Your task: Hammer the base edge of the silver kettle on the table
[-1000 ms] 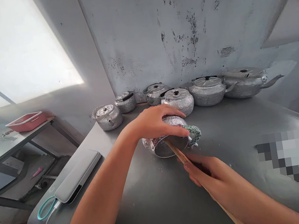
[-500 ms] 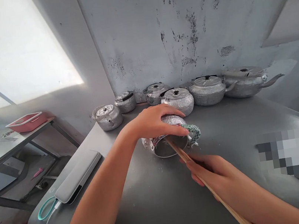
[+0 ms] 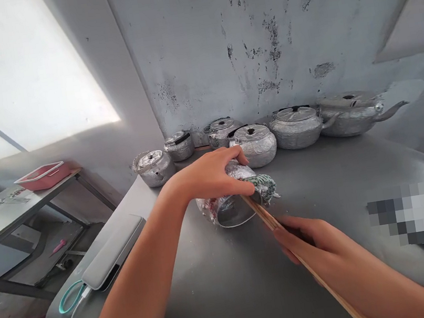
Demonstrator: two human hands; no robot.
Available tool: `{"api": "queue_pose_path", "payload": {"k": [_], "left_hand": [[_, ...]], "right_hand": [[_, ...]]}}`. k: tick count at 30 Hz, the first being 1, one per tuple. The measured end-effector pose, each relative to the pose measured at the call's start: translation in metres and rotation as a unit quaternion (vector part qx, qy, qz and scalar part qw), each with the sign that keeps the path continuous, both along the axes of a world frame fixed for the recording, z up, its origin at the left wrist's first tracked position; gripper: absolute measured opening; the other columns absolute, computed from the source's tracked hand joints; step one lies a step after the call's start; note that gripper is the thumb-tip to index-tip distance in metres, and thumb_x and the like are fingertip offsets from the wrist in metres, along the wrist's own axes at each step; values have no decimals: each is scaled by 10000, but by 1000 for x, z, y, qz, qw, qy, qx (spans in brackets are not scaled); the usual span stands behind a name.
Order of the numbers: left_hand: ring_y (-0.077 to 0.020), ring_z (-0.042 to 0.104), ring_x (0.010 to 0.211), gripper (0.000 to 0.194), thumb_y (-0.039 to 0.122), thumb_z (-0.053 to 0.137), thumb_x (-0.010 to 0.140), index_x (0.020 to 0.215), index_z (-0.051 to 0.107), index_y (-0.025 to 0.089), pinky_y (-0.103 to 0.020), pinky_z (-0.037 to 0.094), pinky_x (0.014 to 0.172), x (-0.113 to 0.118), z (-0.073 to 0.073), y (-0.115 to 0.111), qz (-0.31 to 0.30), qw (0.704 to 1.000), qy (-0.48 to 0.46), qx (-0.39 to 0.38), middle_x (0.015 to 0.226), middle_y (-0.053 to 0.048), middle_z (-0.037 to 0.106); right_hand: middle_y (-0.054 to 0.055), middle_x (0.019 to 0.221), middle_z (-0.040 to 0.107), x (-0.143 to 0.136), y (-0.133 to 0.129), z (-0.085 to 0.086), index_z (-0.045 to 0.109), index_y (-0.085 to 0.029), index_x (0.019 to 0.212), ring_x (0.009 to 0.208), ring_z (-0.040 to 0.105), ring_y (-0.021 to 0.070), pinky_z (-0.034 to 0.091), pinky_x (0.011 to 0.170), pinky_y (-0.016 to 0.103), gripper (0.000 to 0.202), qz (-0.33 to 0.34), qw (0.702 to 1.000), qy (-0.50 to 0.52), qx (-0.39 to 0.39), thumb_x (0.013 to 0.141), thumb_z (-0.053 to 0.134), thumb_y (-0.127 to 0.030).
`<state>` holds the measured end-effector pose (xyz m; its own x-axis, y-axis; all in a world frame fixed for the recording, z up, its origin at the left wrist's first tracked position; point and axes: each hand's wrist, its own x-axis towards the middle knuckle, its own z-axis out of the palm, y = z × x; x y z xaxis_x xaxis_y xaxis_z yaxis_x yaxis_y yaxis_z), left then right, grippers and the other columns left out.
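- Over the last second we have tipped the small kettle (image 3: 230, 198) a little further toward us on the grey table (image 3: 230, 283); its open mouth now faces us more squarely, and its body sits slightly to the left of where it was.
- Our right hand (image 3: 312, 242) has drawn back a touch toward us and to the right, so less of the wooden stick (image 3: 289, 246) now lies inside the mouth; the tip is still at the rim.
- We read this as the rubbing inside the kettle going on, with the stick mid-stroke rather than taken away.
- Our left hand (image 3: 210, 178) lies over the top of the kettle, fingers curled down around its side and pressing it to the table; the thumb end rests near the rim, just above the stick.
- Our right hand is closed around the stick, which runs from under the palm up and left into the kettle and back down past our wrist to the bottom edge of the view.
- A green-and-white cloth (image 3: 266, 187) is bunched at the right side of the kettle's mouth, touching both the rim and our left fingertips.
- Behind the kettle, a row of kettles (image 3: 295, 128) stands along the wall, well apart from both hands.
- A flat grey device (image 3: 112, 251) with a teal cable lies at the table's left edge.
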<state>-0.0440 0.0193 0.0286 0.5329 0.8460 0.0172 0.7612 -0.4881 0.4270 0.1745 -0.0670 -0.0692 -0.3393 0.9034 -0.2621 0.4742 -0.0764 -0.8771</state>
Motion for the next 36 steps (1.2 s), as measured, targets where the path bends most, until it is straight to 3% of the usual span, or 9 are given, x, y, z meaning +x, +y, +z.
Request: {"api": "queue_pose_path", "payload": {"k": [3,5,10,14,19,25,29,31,36], "left_hand": [[-283,613,1117,697,678,761,699,1258,592,296,-325,486,843,5,-3,-2,-11,1000,10,10,1271,-34,636],[-292,599,1168,736,664,760,713,1336,581,315,-331,481,876,7,-4,-2,-14,1000,11,16,1305,-32,631],[-260,660,1022,605,542,802,712,1253,663,309,-317,504,801,8,-6,0,-24,999,-22,15,1197,-5,691],[-246,641,1071,545,467,786,753,1253,651,297,-322,498,877,13,-10,1,-60,996,-50,40,1249,-4,672],[-273,598,1154,539,626,741,798,1215,653,297,-352,458,944,17,-15,4,-55,995,-53,60,1196,-17,678],[-240,640,1044,508,626,757,792,1177,669,306,-315,462,845,17,-16,8,-41,995,-73,46,1159,18,702],[-247,640,1058,525,641,760,779,1178,672,311,-324,462,858,18,-18,10,-42,995,-74,54,1166,17,704],[-246,635,1070,531,649,756,779,1181,671,314,-328,461,870,18,-19,10,-44,995,-76,55,1175,20,702],[-251,637,1079,527,651,752,778,1178,676,315,-333,464,876,16,-18,10,-38,995,-77,47,1191,23,703]], "right_hand": [[-55,690,313,0,1,-2,403,-238,718,624,266,141,252,518,271,426,-3,1000,-6,-6,1009,444,-546],[-57,687,298,0,1,-1,385,-239,708,624,255,140,243,519,273,429,1,1000,-5,-15,1008,448,-539],[-56,694,295,-1,0,1,400,-240,720,632,254,143,244,527,275,414,6,1000,13,-26,1011,443,-532],[-55,697,300,-1,-1,-1,399,-244,726,632,247,145,246,527,276,387,4,999,30,-12,1009,459,-502],[-56,693,316,0,3,-5,429,-242,728,621,260,141,259,517,270,387,-9,1000,-1,10,997,486,-514],[-20,657,537,-2,5,2,542,-222,717,561,468,140,387,503,279,405,-26,999,11,17,1023,503,-484],[18,949,707,-2,5,3,687,-183,1029,724,655,141,567,646,284,276,-27,1000,5,5,1023,588,-441],[28,1018,718,-2,5,2,690,-190,1091,771,678,146,593,684,298,265,-28,1000,3,-1,1025,596,-428],[4,896,701,-2,3,2,689,-184,1005,663,634,117,555,600,258,293,-27,1000,5,-8,1035,569,-450]]}}
